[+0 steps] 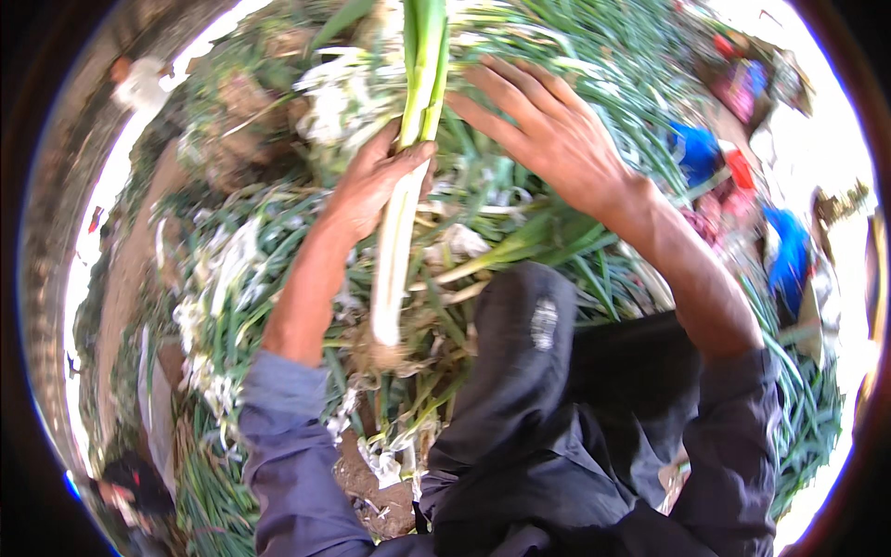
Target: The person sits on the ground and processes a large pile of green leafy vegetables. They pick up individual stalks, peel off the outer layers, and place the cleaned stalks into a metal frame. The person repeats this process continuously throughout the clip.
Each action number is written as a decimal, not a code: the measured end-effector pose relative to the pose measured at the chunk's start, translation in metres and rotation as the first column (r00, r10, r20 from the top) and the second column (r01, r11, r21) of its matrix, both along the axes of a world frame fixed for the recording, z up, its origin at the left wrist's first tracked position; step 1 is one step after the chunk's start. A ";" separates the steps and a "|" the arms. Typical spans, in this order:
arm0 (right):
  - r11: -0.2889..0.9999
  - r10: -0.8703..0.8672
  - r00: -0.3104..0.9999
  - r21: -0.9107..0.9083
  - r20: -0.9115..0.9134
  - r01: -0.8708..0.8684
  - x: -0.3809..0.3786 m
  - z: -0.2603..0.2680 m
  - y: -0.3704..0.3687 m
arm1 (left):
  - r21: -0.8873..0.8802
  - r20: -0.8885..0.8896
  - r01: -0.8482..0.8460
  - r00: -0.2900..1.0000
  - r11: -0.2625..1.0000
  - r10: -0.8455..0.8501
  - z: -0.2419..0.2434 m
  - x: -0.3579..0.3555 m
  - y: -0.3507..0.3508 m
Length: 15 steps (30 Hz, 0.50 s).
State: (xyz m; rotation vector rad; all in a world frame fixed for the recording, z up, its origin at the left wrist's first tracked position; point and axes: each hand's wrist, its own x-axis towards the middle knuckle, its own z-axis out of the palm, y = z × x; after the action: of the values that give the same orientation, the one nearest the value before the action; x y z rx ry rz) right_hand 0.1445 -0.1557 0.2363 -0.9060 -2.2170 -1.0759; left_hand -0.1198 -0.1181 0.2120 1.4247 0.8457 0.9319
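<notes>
My left hand [379, 177] is closed around the white shank of a thick leek or large green onion [397, 257]. The stalk stands lengthwise before me, green leaves pointing away and its root tuft toward my lap. My right hand [550, 139] is held flat with fingers apart, fingertips just right of the green part; whether they touch it is unclear. Below that hand another green stalk [515, 244] lies by my bent knee [529, 299]. Peeled whitish outer skins and leaves [237, 257] cover the ground around my left forearm.
Heaped green onions [612, 63] spread across the far side and right. Blue plastic bags [696, 153] and a red bag [739, 170] are at the right. A person in white [143, 83] is at far left; another in dark clothing [136, 480] is lower left.
</notes>
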 end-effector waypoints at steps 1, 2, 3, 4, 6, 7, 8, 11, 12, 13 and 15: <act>0.997 -0.046 0.998 0.071 0.053 0.043 0.014 0.008 0.001 | 0.029 -0.074 0.064 0.995 0.998 -0.061 0.009 0.022 -0.011; 0.992 -0.050 0.996 0.117 0.080 0.040 0.035 0.010 0.005 | 0.028 -0.148 0.178 0.974 0.984 -0.172 0.016 0.047 -0.019; 0.988 -0.058 0.992 0.152 0.115 0.041 0.060 0.012 0.000 | 0.020 -0.210 0.299 0.934 0.954 -0.288 0.021 0.074 -0.026; 0.994 -0.105 0.972 0.041 0.210 0.098 0.083 0.025 -0.020 | 0.059 -0.252 0.385 0.899 0.921 -0.359 0.023 0.102 -0.031; 0.994 -0.072 0.973 0.099 0.217 0.052 0.146 0.026 -0.050 | 0.116 -0.341 0.536 0.812 0.836 -0.473 0.030 0.152 -0.033; 0.939 -0.330 0.862 0.232 0.384 0.256 0.178 0.038 -0.086 | 0.276 -0.498 0.587 0.765 0.761 -0.409 0.034 0.177 -0.034; 0.909 -0.417 0.847 0.128 0.330 0.397 0.225 0.042 -0.125 | 0.328 -0.555 0.636 0.728 0.698 -0.402 0.029 0.204 -0.028; 0.709 -0.684 0.666 0.054 0.299 0.703 0.338 0.041 -0.226 | 0.560 -0.671 0.645 0.721 0.520 -0.172 -0.009 0.264 0.006; 0.595 -0.771 0.559 0.029 0.305 0.803 0.361 0.044 -0.263 | 0.633 -0.656 0.606 0.750 0.481 -0.083 -0.025 0.290 0.009; 0.465 -0.841 0.442 -0.001 0.313 0.885 0.381 0.042 -0.299 | 0.696 -0.634 0.570 0.774 0.437 0.001 -0.041 0.320 0.006; 0.281 -0.886 0.298 -0.098 0.355 0.955 0.418 0.042 -0.362 | 0.770 -0.580 0.533 0.814 0.350 0.037 -0.076 0.386 -0.007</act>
State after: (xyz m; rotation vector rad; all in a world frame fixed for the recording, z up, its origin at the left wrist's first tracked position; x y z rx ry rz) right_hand 0.5627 -0.5178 0.2785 -2.5848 -1.9134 -1.3483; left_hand 0.2664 -0.1253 0.1365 2.8418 0.3507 0.7667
